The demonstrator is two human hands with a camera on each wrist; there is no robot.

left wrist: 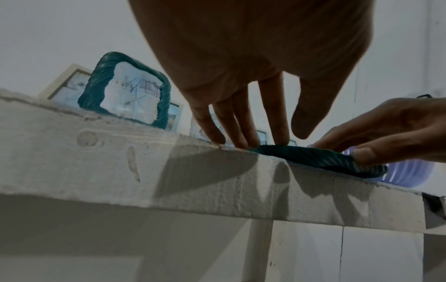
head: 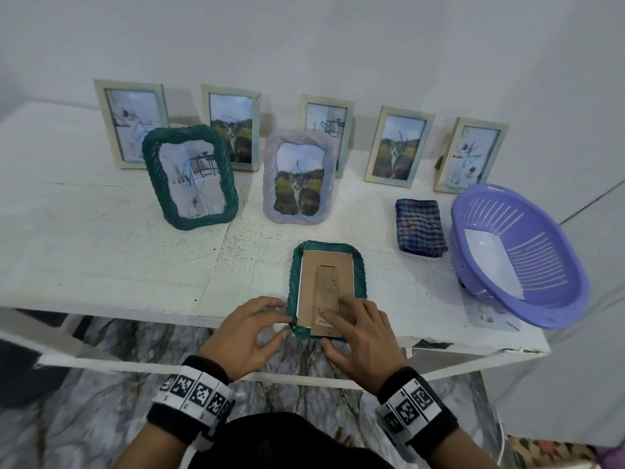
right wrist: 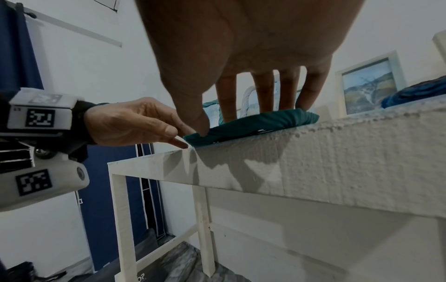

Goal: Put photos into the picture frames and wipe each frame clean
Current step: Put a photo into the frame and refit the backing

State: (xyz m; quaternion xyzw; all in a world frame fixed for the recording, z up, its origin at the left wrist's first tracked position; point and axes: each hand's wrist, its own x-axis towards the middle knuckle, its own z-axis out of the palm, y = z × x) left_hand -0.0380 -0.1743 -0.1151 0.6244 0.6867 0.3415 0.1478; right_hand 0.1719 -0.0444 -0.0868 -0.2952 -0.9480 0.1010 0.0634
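I see both hands flat, fingers straight: left hand [head: 248, 333] at face-down green frame [head: 326, 255] corner, right hand [head: 362, 333] pressing its backing board [head: 326, 282] on bench [head: 101, 258].

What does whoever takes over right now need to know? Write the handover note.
Left hand: open, fingertips at the left near corner of the face-down green frame.
Right hand: open, fingers flat on its cardboard backing.
That frame lies at the table's near edge.
Done: seven frames stand with photos, among them the green wavy one and the lilac one.
Left: seat this backing, then wipe with the checked cloth beside the purple basket. Whether any frame is wiped cannot be told.
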